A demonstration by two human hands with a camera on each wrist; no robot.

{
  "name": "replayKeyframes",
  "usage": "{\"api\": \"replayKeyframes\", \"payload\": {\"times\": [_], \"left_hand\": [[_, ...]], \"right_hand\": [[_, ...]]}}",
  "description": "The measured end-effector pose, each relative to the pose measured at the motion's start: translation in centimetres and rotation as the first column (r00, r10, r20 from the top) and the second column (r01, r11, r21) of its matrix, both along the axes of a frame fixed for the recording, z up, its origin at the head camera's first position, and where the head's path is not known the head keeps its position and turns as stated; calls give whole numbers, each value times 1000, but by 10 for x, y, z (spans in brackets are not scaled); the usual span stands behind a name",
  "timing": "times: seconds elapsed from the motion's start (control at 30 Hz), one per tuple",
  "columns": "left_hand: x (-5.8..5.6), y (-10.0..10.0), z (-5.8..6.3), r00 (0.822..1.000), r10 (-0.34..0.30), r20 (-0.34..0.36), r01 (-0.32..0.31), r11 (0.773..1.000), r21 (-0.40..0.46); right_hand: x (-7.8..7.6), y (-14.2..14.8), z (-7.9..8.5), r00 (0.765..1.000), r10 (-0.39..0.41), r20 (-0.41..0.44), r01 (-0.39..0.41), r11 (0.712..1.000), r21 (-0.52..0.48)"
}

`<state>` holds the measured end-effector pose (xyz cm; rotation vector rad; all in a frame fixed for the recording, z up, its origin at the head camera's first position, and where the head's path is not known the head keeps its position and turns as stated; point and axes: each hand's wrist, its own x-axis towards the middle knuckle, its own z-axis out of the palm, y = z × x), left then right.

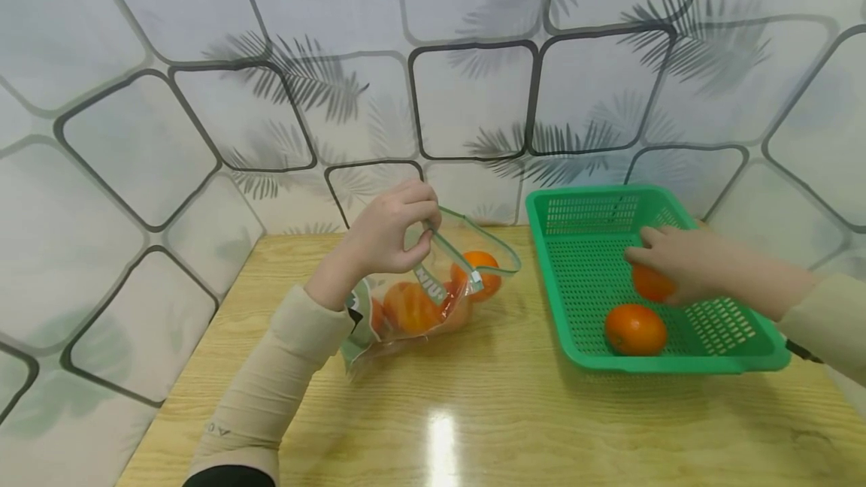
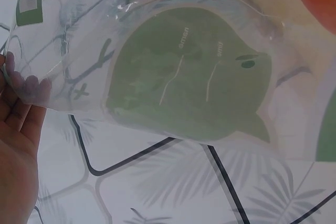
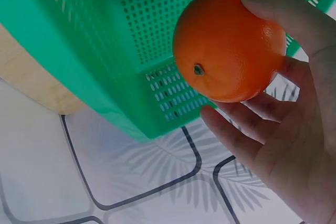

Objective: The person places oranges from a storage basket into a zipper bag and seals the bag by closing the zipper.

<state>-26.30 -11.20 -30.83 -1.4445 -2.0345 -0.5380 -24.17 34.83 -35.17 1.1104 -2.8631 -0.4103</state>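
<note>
My left hand (image 1: 392, 228) pinches the upper edge of a clear zip bag (image 1: 399, 344), whose green-lined mouth gapes toward the right. Several oranges (image 1: 411, 308) lie inside the bag, one near its mouth. A green animal-shaped print (image 2: 189, 77) fills much of the bag in the left wrist view. Over the green plastic basket (image 1: 551, 291), my right hand (image 1: 697, 261) grips an orange (image 3: 226, 45) between thumb and fingers. Below that hand, another orange (image 1: 636, 329) rests on the basket's floor near the front wall.
Both the bag and the basket stand on a wooden table (image 1: 379, 427), with a gap of tabletop between them. Behind and at the sides rises a white covering (image 1: 473, 104) patterned with dark rounded outlines and leaves.
</note>
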Motion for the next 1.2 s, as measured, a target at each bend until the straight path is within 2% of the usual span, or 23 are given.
{"api": "replayKeyframes", "payload": {"times": [0.27, 0.67, 1.2], "left_hand": [[0, -1, 0, 1000, 0, -5, 0, 1000, 2], [1, 0, -1, 1000, -1, -4, 1, 1000, 3], [2, 3, -2, 1000, 3, 6, -3, 1000, 11]], "right_hand": [[1, -12, 12, 1000, 11, -13, -11, 1000, 9], [5, -33, 28, 998, 46, -35, -49, 996, -76], [6, -66, 49, 989, 113, -93, -119, 991, -65]]}}
